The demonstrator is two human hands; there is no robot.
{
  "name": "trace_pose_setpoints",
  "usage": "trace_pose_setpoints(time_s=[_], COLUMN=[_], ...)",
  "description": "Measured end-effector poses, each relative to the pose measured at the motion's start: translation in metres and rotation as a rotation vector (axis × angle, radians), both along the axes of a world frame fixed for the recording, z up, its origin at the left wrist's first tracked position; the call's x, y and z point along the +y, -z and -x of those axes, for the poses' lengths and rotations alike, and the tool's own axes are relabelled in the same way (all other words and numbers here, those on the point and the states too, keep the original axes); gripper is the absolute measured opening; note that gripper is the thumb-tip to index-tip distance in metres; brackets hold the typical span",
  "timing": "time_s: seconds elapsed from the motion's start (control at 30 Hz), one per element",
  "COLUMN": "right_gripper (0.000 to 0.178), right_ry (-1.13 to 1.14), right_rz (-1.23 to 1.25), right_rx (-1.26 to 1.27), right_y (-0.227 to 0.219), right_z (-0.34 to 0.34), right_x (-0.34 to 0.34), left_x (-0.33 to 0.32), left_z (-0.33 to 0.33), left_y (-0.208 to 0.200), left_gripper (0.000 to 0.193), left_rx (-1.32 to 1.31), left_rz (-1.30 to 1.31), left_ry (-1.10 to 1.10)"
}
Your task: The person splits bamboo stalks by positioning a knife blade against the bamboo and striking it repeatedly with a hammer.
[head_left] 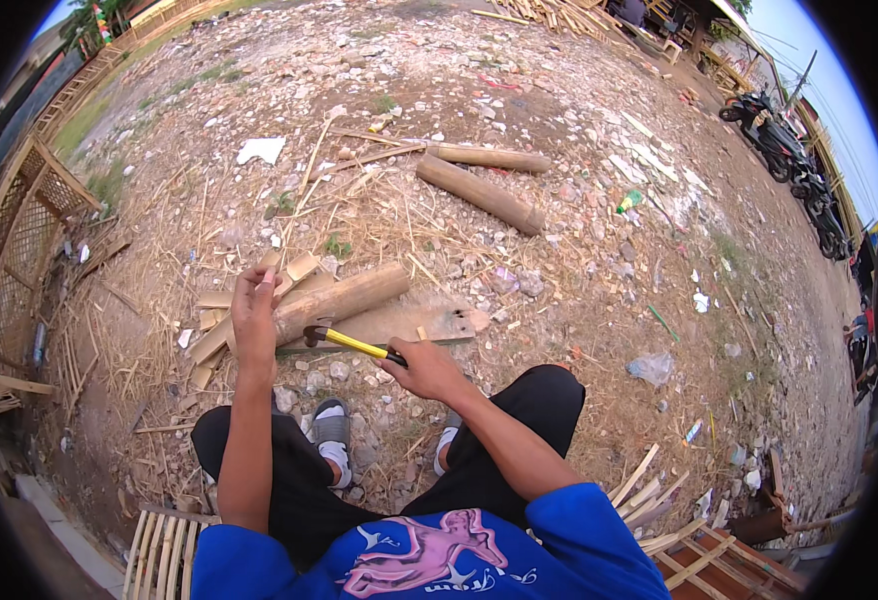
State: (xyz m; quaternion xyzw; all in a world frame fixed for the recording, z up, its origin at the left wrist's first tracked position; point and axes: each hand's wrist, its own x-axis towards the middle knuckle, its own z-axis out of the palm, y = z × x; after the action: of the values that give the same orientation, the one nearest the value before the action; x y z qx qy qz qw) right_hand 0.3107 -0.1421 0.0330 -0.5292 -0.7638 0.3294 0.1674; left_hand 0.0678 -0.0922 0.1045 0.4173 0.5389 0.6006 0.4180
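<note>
My right hand (425, 369) is closed round the black grip of a hammer (354, 342) with a yellow handle. The hammer's dark head is beside a thick bamboo length (354, 298), which lies slantwise over a flat wooden board (399, 325). To the left, my left hand (253, 312) is raised at the bamboo's near end, its fingers curled in toward the thumb. Whatever they hold, if anything, is too small to make out. Several split bamboo pieces (216, 299) lie under and around that hand.
Two more bamboo lengths (481, 194) lie ahead on rubble-strewn ground. A woven bamboo panel (34, 215) stands at the left. Slatted bamboo (164, 555) is close at my lower left, a slatted frame (704, 560) at my lower right. Motorbikes (781, 145) are parked far right.
</note>
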Motion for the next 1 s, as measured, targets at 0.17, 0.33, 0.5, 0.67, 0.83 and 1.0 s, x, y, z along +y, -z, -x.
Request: trace_pose_setpoints(time_s=[0.17, 0.33, 0.5, 0.67, 0.83, 1.0], right_gripper=[0.050, 0.033, 0.021, 0.018, 0.017, 0.020], right_ry=[0.111, 0.135, 0.315, 0.265, 0.237, 0.123], right_rz=[0.163, 0.573, 0.686, 0.703, 0.673, 0.647], right_rx=[0.147, 0.213, 0.237, 0.246, 0.245, 0.183], right_y=[0.101, 0.152, 0.126, 0.121, 0.143, 0.147], right_z=[0.041, 0.113, 0.141, 0.155, 0.178, 0.151], right_x=[0.022, 0.028, 0.015, 0.023, 0.045, 0.066], left_x=[-0.048, -0.116, -0.159, -0.171, -0.145, -0.122], left_z=[0.183, 0.379, 0.407, 0.392, 0.390, 0.379], left_y=[-0.026, 0.236, 0.401, 0.412, 0.419, 0.435], left_gripper=[0.017, 0.026, 0.037, 0.036, 0.036, 0.035], left_rx=[0.512, 0.306, 0.765, 0.804, 0.855, 0.863], left_rz=[-0.380, 0.390, 0.797, 1.052, 1.084, 1.110], left_ry=[-0.007, -0.501, -0.237, -0.151, -0.113, -0.130])
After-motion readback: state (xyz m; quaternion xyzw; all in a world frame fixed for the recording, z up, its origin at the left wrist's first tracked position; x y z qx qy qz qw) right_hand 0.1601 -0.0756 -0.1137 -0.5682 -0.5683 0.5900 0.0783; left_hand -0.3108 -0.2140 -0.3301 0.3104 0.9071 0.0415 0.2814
